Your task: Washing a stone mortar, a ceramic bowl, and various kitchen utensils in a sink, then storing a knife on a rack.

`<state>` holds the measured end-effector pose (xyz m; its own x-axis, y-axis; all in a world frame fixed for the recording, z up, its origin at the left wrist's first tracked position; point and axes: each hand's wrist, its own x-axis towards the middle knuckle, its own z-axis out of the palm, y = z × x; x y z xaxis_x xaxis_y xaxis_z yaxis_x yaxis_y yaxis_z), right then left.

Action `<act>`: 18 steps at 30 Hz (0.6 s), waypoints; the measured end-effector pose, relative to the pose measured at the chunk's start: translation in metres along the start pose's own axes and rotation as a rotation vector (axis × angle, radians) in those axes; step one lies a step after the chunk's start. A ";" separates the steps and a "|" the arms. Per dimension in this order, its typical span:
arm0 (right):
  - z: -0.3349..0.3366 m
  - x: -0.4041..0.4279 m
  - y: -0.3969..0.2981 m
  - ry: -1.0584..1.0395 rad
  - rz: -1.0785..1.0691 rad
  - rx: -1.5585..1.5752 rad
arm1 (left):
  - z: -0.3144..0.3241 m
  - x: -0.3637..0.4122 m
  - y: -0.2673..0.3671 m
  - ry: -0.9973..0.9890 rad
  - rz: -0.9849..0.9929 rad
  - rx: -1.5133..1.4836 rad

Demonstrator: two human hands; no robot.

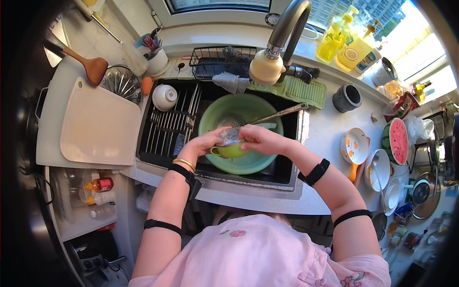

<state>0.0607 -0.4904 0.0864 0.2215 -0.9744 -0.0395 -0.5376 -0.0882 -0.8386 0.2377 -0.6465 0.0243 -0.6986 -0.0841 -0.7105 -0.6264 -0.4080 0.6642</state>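
Over a green plastic basin in the sink, both hands hold a small green cup with a loop handle at its left. My left hand grips the cup's left side. My right hand is closed around its right side and top. Clear, shiny material, perhaps a glass or plastic piece, shows between the hands at the cup's mouth. Behind them in the basin lie a perforated metal strainer and a long metal handle leaning on the rim. The faucet hangs above the basin's far edge.
Left of the basin, a white bowl rests upside down on a metal drying rack. A cutting board lies further left. On the right counter are an orange-handled pan, a white bowl and a cut watermelon.
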 end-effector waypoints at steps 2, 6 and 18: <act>0.001 0.002 0.009 0.073 0.087 0.334 | 0.014 -0.003 0.001 -0.052 0.130 -0.173; -0.005 0.007 0.020 0.135 0.343 0.525 | 0.029 -0.009 0.008 0.030 0.261 -0.193; 0.045 0.012 0.003 0.956 0.011 0.203 | 0.074 -0.006 0.008 0.120 0.635 -0.098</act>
<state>0.0983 -0.4926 0.0585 -0.5839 -0.7399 0.3342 -0.3655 -0.1280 -0.9220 0.2115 -0.5823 0.0516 -0.8756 -0.4341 -0.2120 -0.0665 -0.3264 0.9429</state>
